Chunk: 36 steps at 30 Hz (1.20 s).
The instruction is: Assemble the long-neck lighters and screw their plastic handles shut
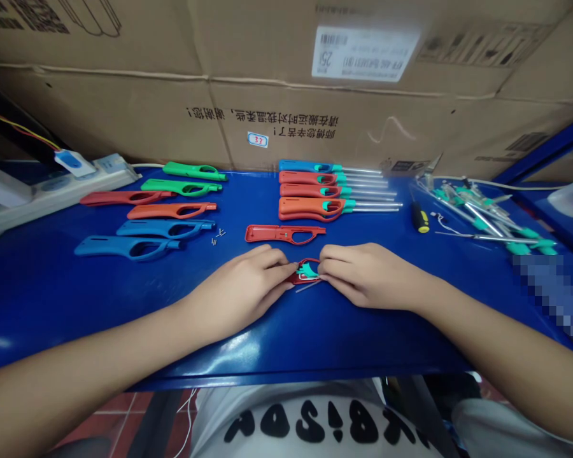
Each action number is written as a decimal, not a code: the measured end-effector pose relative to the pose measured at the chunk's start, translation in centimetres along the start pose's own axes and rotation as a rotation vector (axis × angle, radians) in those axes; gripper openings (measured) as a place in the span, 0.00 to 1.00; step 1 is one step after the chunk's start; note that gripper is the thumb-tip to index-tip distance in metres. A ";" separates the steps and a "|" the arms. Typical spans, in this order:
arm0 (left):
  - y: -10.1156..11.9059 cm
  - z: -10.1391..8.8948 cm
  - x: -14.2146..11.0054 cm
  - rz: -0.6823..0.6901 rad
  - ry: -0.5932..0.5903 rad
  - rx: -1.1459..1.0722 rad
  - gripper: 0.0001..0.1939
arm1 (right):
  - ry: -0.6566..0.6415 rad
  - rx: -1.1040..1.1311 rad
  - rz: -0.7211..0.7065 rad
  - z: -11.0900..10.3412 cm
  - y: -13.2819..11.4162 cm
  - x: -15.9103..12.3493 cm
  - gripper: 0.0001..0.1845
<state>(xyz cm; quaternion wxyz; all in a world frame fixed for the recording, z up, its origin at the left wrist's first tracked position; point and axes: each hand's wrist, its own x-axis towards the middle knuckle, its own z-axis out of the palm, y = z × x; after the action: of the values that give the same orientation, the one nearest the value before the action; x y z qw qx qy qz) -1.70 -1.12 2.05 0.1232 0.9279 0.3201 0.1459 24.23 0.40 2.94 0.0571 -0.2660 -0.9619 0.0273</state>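
Note:
Between my hands is a red lighter half-shell [293, 278] with a teal trigger piece [307, 271] in it. My left hand [248, 283] pinches the shell's left end, fingers closed. On its right end, the closed fingers of my right hand [363, 273] press; they cover that part. A thin clear tube [308, 287] sticks out below the shell. Just beyond lies another red half-shell [286, 234], its inner side up. Several small screws [218, 236] are scattered left of it.
Assembled lighters [310, 208] with metal rods line up at the back. Green, red, orange and blue shells [128, 248] lie left. At right are a screwdriver [419, 217] and a pile of rod parts [487, 213]. A power strip [52, 191] and cardboard box [267, 95] stand behind.

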 end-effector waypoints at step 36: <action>0.3 -0.8 -0.2 -0.086 -0.066 0.049 0.13 | -0.013 0.035 -0.031 -0.1 0.1 -0.1 0.21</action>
<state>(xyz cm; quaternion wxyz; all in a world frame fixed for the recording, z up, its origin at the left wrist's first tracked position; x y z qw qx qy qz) -1.98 -1.40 2.82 0.1173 0.9203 0.3590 0.1018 24.41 0.41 3.01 0.0561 -0.2501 -0.9655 0.0451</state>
